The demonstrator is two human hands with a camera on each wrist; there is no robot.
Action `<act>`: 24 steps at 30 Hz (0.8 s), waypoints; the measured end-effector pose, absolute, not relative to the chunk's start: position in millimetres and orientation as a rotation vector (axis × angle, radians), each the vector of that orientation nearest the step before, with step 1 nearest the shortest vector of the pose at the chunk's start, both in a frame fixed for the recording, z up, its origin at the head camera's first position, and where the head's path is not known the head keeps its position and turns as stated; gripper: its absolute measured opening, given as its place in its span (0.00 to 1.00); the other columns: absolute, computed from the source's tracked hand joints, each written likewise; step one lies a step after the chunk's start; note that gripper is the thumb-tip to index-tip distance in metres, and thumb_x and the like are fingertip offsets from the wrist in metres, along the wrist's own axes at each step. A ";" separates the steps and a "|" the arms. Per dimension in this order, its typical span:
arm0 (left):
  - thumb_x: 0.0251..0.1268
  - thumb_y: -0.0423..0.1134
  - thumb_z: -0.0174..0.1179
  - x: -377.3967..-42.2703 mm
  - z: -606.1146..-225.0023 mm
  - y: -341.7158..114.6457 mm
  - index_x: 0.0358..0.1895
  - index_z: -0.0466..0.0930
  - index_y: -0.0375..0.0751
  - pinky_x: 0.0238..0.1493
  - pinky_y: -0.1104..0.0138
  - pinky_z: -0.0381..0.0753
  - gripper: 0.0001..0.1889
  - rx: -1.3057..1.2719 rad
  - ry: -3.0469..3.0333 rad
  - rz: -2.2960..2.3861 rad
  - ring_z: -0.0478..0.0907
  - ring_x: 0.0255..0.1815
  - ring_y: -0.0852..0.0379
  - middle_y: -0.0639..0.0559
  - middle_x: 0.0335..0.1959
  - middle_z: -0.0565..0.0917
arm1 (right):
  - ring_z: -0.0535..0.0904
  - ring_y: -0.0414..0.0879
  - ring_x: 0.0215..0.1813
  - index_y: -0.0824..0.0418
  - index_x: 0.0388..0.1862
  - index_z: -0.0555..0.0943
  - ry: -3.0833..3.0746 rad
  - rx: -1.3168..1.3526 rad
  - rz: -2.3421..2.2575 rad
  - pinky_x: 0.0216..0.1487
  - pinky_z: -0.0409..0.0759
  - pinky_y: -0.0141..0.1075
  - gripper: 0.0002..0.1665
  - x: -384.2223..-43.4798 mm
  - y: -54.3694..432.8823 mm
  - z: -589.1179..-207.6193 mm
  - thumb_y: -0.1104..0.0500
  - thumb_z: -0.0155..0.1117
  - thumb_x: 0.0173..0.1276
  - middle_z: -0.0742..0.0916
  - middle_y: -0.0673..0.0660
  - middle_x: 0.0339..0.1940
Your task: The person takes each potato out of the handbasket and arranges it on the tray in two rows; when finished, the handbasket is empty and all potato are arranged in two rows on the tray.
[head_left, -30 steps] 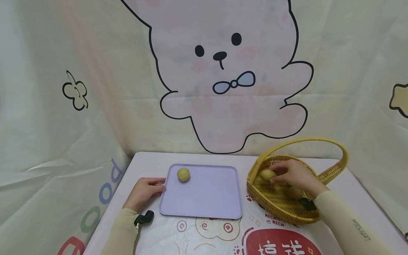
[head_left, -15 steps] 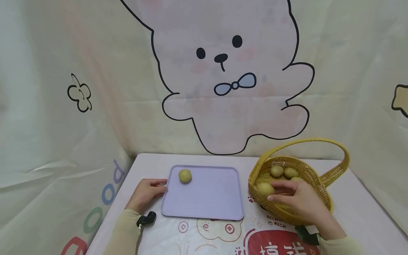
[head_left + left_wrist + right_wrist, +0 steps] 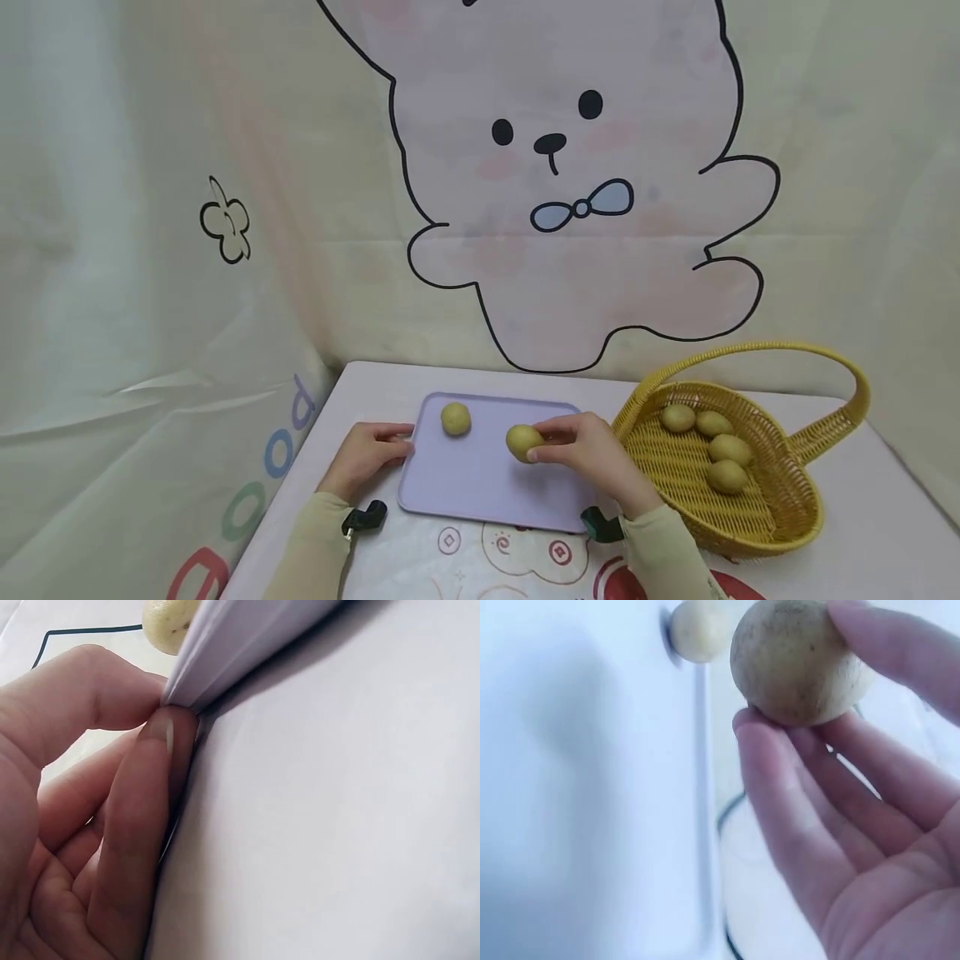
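My right hand (image 3: 596, 458) pinches a small round yellow-brown potato (image 3: 524, 442) between thumb and fingers, above the right half of a lilac tray (image 3: 480, 500). Dark specks mark that potato (image 3: 799, 664) in the right wrist view. Another potato (image 3: 455, 419) lies near the tray's back left corner. At the tray's left side, my left hand (image 3: 367, 457) grips the edge, and the left wrist view has the rim (image 3: 217, 660) caught between its digits. Several potatoes (image 3: 729, 450) lie in a yellow woven basket (image 3: 750, 533) to the right of the tray.
The basket's tall handle (image 3: 757, 346) arches over its back. A printed cloth (image 3: 461, 567) covers the table's front. Behind the table (image 3: 390, 375) hangs a curtain (image 3: 555, 317) with a cartoon bear, and another length runs along the left.
My right hand has lifted the potato out of the basket and carried it left over the tray. My left hand stays at the tray's edge. The head view has shifted slightly.
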State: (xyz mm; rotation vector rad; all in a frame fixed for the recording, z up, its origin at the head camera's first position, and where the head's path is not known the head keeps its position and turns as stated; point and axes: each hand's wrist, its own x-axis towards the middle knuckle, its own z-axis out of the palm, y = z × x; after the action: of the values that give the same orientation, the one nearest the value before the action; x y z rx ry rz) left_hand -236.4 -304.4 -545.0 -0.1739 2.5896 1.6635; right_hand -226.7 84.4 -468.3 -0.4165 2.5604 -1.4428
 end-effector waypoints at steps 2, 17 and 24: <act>0.57 0.38 0.79 -237.0 -545.6 -303.8 0.53 0.94 0.44 0.43 0.72 0.84 0.18 -0.172 2.584 1.668 0.85 0.43 0.61 0.49 0.45 0.94 | 0.89 0.43 0.51 0.57 0.54 0.93 2.568 -0.378 -1.432 0.52 0.85 0.35 0.25 -237.9 73.2 -475.4 0.50 0.87 0.59 0.94 0.53 0.49; 0.56 0.35 0.78 -233.4 -546.8 -302.2 0.55 0.93 0.40 0.38 0.72 0.82 0.20 -0.168 2.554 1.693 0.82 0.34 0.61 0.54 0.29 0.89 | 0.89 0.43 0.43 0.58 0.49 0.94 2.548 -0.226 -1.494 0.47 0.87 0.38 0.20 -265.8 34.6 -507.9 0.49 0.84 0.62 0.95 0.54 0.46; 0.57 0.36 0.79 -238.0 -544.4 -303.4 0.54 0.94 0.42 0.39 0.71 0.83 0.19 -0.168 2.561 1.690 0.84 0.37 0.61 0.50 0.37 0.93 | 0.87 0.42 0.38 0.59 0.49 0.93 2.630 -0.225 -1.402 0.42 0.85 0.37 0.20 -273.2 21.9 -504.0 0.50 0.84 0.62 0.95 0.54 0.43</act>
State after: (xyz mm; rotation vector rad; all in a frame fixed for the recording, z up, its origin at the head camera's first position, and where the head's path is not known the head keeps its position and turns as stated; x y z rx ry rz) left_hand -238.0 -303.4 -544.4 -0.1677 2.5611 1.6895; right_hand -273.2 21.9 -504.0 -0.2248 2.6299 -1.4025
